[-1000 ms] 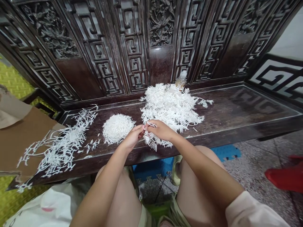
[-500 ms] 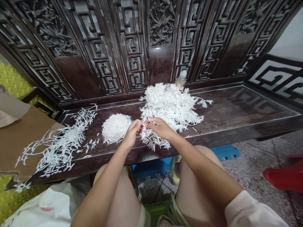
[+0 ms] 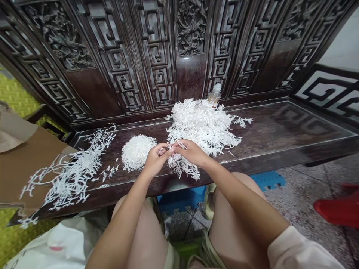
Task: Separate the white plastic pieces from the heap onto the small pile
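My left hand (image 3: pixel 155 160) and my right hand (image 3: pixel 190 152) meet over the dark wooden bench seat (image 3: pixel 280 127), fingers pinched together on a white branched plastic sprig (image 3: pixel 182 167). Its spiky tips hang down below my right hand. Behind my right hand lies a large loose heap of white sprigs (image 3: pixel 202 125). A dense round white bundle (image 3: pixel 137 152) sits just left of my left hand. Further left, more white branching pieces (image 3: pixel 74 172) spread across the bench and onto cardboard.
A carved dark wooden backrest (image 3: pixel 157 56) rises behind the seat, with a small plastic bottle (image 3: pixel 215 93) against it. A flattened cardboard sheet (image 3: pixel 28 168) lies at left, a white plastic bag (image 3: pixel 56 243) below it, a red object (image 3: pixel 339 211) at right.
Both hands have drawn slightly closer and shifted their grip on the sprig, with my left hand's fingers curling further around it. The heaps and the bundle have not moved.
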Demonstrator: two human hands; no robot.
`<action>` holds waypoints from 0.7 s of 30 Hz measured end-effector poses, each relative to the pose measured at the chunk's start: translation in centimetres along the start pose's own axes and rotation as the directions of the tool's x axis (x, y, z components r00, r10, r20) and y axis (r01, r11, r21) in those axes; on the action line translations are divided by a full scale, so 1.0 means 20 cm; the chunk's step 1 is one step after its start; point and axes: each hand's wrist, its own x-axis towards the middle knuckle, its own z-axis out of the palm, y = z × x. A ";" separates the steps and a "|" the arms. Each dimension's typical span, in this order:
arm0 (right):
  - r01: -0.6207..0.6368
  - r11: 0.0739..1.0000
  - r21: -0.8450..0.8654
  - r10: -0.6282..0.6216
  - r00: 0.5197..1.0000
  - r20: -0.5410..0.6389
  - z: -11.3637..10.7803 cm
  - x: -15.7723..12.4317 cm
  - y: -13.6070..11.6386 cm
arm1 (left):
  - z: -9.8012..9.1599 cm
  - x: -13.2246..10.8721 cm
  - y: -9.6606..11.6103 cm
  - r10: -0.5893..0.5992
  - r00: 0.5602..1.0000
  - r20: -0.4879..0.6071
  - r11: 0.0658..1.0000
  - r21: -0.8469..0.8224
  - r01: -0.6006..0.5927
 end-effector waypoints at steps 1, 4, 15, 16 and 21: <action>0.003 1.000 -0.020 -0.003 1.000 0.000 0.00 0.00 0.00 | 0.00 0.00 0.00 0.003 1.000 0.000 1.000 0.017 -0.003; 0.017 0.994 -0.111 -0.017 1.000 0.001 -0.01 -0.01 -0.01 | -0.01 0.00 0.01 0.007 1.000 0.012 0.998 0.064 -0.008; 0.040 0.883 -0.468 -0.049 0.999 -0.008 0.00 -0.04 -0.04 | 0.00 0.01 0.00 -0.040 0.998 0.047 0.985 0.168 0.032; 0.043 0.866 -0.499 -0.053 0.999 -0.007 0.00 -0.04 -0.05 | 0.00 0.01 0.00 -0.039 0.997 0.059 0.983 0.183 0.028; 0.063 0.754 -0.654 -0.102 0.995 -0.021 0.04 -0.05 -0.07 | 0.01 0.02 0.00 -0.034 0.996 0.081 0.977 0.215 0.016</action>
